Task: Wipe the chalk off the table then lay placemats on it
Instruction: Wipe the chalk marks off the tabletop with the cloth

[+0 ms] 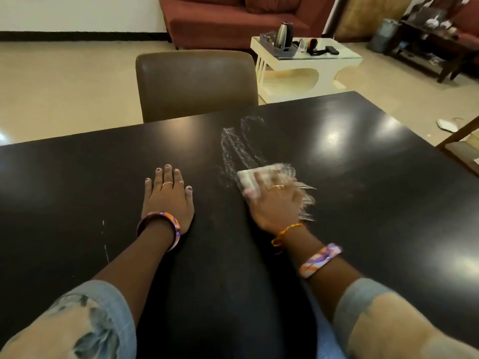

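White chalk smears (239, 143) streak the middle of the black table (363, 156), running from near the far edge towards me. My right hand (274, 203) lies flat on a white cloth (248, 178) at the near end of the smears and presses it to the tabletop; hand and cloth are blurred by motion. My left hand (168, 195) rests palm down on the table to the left of the chalk, fingers straight. No placemats are in view.
A brown chair back (195, 84) stands at the table's far edge. Beyond it are a white side table (305, 71) with a kettle (282, 35), and a red sofa (233, 19). Another chair (461, 141) sits at the right edge.
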